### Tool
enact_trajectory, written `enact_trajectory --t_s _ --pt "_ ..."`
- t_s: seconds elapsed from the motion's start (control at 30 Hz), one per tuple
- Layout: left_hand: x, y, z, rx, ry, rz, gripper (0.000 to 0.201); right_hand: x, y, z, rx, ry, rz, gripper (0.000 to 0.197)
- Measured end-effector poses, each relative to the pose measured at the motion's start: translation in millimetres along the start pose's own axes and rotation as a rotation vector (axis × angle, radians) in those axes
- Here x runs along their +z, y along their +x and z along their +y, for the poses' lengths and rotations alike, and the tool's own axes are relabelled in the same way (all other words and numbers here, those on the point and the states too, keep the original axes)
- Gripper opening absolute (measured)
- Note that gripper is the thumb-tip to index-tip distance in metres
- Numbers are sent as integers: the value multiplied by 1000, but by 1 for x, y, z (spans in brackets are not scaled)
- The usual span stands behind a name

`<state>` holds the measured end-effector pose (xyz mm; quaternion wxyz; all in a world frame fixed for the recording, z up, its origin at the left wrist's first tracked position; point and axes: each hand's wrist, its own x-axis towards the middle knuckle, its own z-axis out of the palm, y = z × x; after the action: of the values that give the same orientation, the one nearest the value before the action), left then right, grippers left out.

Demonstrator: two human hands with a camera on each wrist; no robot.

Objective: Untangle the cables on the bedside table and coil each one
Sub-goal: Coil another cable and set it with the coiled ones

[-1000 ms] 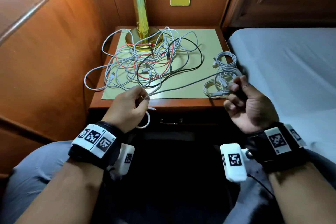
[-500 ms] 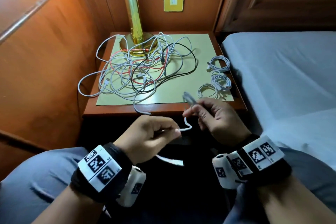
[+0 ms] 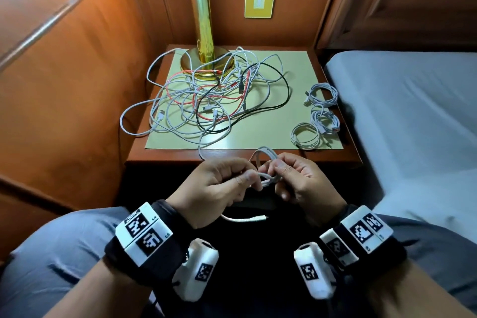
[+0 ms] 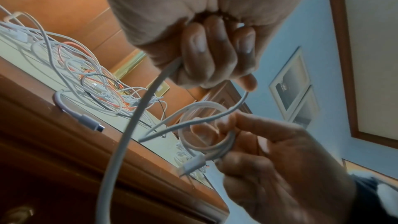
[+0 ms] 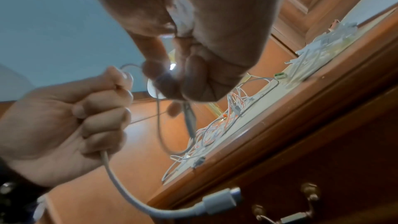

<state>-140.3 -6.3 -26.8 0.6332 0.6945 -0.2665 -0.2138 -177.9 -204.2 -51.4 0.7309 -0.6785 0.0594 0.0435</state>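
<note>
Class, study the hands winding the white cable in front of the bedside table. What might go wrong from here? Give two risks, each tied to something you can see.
1. The right hand pinches only a small coil; if the pinch slackens, the loops may spring open.
2. The cable's free end hangs below the left hand; it could snag or twist as it is wound in.
</note>
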Motion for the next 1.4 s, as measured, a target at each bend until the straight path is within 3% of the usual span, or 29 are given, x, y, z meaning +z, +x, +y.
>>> enact_trajectory --t_s 0.07,0.17,0.27,0.4,0.47,0.53,0.57,0.63,0.67,0.77,0.87,0.93,1.0,1.1,1.27,1.4 --pt "2 -1 1 -7 -13 -42 29 -2 0 -2 1 54 6 22" --pt "2 0 4 5 -121 -22 27 -1 -4 -5 58 47 -127 24" --pt "-8 5 3 -37 -249 139 27 3 -10 -10 97 32 -249 28" --pt "-33 14 -6 -144 -292 402 28 -2 -9 -19 172 133 -211 29" --pt "-44 17 -11 -185 -259 470 31 -6 -2 -18 183 165 -199 27" --pt "-47 16 -18 -182 -60 475 32 -8 1 -16 205 126 -182 27" --pt "-47 14 -22 -174 165 465 31 -9 2 -14 209 91 -177 27" --pt "-40 11 -26 -162 589 421 16 -8 0 -14 199 9 -183 30" --pt "-33 10 -24 -168 679 396 5 -8 -1 -15 194 -25 -189 31" --pt "-16 10 -27 -145 814 356 43 -8 -4 -17 205 -70 -198 30" --pt "-7 11 -30 25 1008 296 61 -8 -4 -18 212 -87 -209 31" --pt "-4 11 -33 103 952 167 59 -6 -4 -19 225 -74 -212 33" --pt "-1 9 -36 104 733 104 51 -6 -5 -21 243 -31 -222 33" --pt "1 11 -33 37 507 105 43 -8 -4 -23 243 43 -210 34" --pt "6 12 -29 -17 257 117 53 -12 -5 -24 270 172 -165 35" --pt "7 16 -35 1 190 191 26 -9 -5 -22 285 175 -148 32"
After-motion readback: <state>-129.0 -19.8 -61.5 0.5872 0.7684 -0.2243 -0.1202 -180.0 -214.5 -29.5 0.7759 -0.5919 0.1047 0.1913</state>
